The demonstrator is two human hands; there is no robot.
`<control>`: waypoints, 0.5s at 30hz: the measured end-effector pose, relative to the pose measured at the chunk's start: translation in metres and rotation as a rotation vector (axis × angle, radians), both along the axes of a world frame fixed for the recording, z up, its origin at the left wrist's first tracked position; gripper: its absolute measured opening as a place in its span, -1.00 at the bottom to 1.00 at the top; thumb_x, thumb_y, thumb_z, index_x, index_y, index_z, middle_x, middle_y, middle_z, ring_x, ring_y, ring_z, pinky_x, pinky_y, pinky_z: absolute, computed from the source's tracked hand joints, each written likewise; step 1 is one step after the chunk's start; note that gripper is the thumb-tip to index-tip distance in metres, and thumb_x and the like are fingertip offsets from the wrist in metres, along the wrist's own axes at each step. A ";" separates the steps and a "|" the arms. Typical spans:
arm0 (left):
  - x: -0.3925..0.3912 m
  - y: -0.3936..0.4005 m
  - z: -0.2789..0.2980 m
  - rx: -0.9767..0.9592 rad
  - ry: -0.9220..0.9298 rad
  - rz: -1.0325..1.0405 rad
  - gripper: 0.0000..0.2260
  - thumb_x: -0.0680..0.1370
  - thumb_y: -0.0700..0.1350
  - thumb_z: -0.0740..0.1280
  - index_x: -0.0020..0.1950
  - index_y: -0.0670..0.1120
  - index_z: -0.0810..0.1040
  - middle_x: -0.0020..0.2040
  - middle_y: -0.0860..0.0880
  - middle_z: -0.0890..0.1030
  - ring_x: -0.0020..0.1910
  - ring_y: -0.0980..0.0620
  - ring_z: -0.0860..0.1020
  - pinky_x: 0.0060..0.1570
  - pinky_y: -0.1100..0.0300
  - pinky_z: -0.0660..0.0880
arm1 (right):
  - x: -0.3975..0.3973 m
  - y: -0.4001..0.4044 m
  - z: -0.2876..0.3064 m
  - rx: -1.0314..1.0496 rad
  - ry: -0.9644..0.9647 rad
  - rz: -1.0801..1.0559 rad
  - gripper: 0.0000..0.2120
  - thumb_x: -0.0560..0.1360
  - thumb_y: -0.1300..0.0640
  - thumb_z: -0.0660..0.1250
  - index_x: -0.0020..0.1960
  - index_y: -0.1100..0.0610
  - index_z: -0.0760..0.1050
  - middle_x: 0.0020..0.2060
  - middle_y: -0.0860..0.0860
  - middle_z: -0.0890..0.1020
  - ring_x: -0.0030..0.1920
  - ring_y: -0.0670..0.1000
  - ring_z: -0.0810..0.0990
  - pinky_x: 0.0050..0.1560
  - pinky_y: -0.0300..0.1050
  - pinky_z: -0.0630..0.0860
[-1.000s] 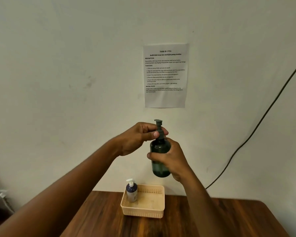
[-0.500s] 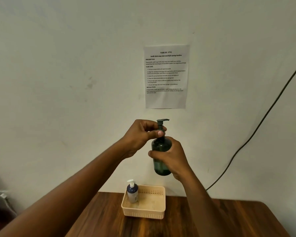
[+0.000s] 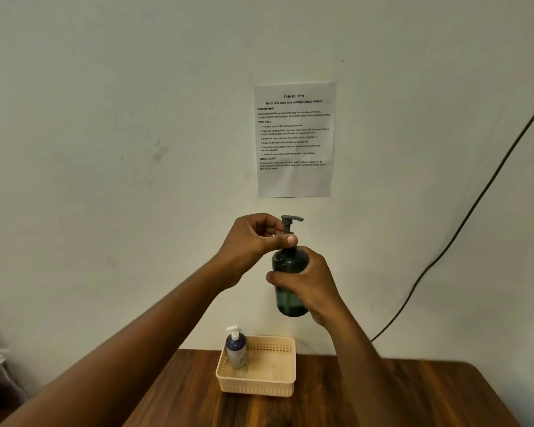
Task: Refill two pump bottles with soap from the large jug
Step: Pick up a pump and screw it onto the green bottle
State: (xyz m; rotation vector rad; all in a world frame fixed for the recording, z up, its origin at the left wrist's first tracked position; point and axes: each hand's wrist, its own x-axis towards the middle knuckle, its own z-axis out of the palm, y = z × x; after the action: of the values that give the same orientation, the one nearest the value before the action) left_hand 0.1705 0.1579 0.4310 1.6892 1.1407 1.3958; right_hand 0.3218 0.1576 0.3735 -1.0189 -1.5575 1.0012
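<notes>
The left hand [image 3: 253,241] pinches the collar of the dark green plastic pump bottle [image 3: 285,272], held upright in mid-air above the cream perforated plastic basket [image 3: 259,383] on the wooden desk [image 3: 398,396], nozzle pointing right, while the right hand [image 3: 310,285] wraps its body.

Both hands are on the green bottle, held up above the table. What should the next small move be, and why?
Probably another twist of the pump collar with the left hand, whose fingers pinch it while the right hand grips the green bottle. Once tight, it likely joins the white-pump bottle in the basket.
</notes>
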 end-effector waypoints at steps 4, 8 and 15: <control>0.005 0.000 0.002 0.013 0.087 0.018 -0.90 0.45 -0.12 0.61 -0.11 -0.04 0.73 -0.14 0.06 0.76 -0.10 0.14 0.72 -0.12 0.38 0.55 | -0.004 0.001 -0.001 0.000 -0.021 -0.011 -0.47 0.31 0.00 0.60 0.18 -0.17 0.43 0.01 -0.20 0.57 -0.02 -0.07 0.57 -0.12 -0.24 0.49; -0.011 0.003 0.009 -0.110 0.100 -0.246 -0.81 0.56 -0.33 0.44 0.15 -0.19 0.71 0.09 -0.09 0.76 0.14 0.00 0.71 0.07 0.29 0.59 | 0.000 0.001 -0.007 -0.030 -0.004 0.035 -0.53 0.27 0.01 0.60 0.09 -0.15 0.48 -0.02 -0.17 0.60 -0.01 -0.01 0.59 -0.16 -0.23 0.53; -0.019 0.007 -0.003 -0.241 0.002 -0.472 -0.67 0.65 -0.29 0.32 0.42 -0.22 0.54 0.33 -0.13 0.66 0.37 -0.05 0.60 0.32 0.18 0.52 | -0.001 0.003 -0.012 -0.040 0.028 0.052 -0.50 0.29 0.04 0.60 0.16 -0.10 0.50 0.00 -0.09 0.63 0.01 0.01 0.61 -0.04 -0.09 0.60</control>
State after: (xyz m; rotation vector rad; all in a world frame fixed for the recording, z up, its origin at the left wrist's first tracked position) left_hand 0.1510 0.1645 0.4282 1.6458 0.8011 0.9248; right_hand 0.3208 0.1604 0.3611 -0.9926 -1.5527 1.0822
